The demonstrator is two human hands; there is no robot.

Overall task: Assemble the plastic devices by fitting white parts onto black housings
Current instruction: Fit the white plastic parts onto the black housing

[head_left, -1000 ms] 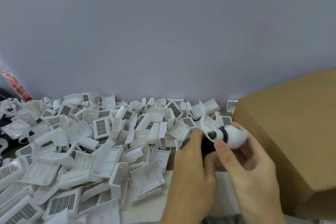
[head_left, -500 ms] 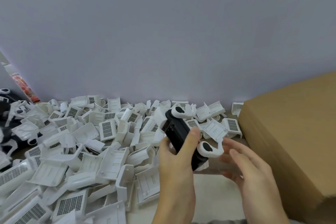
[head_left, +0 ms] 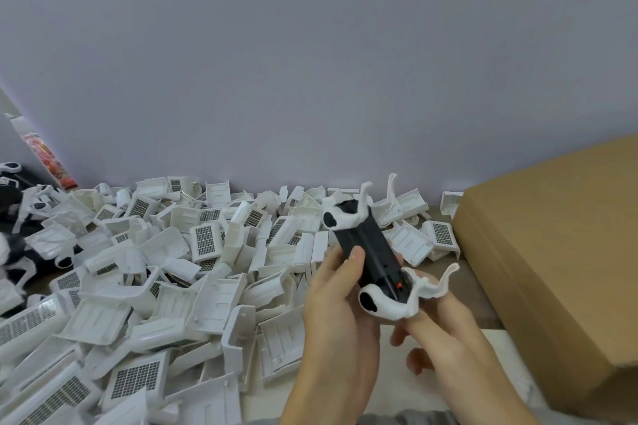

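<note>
A long black housing (head_left: 369, 248) with a white hooked part on each end is held up at centre right, tilted away from me. My left hand (head_left: 336, 314) grips its near half, thumb laid across the black face. The near white end part (head_left: 397, 300) rests against the fingers of my right hand (head_left: 448, 338), which lie under it, fairly straight. The far white end part (head_left: 345, 216) sticks up over the pile. A heap of loose white parts (head_left: 165, 269), many with dark grilles, covers the table to the left.
A closed cardboard box (head_left: 552, 252) stands at the right, close to my right hand. A plain grey wall rises behind the heap. Black-and-white assembled devices (head_left: 20, 217) lie at the far left edge. A strip of bare tabletop (head_left: 483, 290) shows beside the box.
The black device was drawn out from between both hands, lifted and turned lengthwise. My right hand let go of the white end and now lies under it with straighter fingers.
</note>
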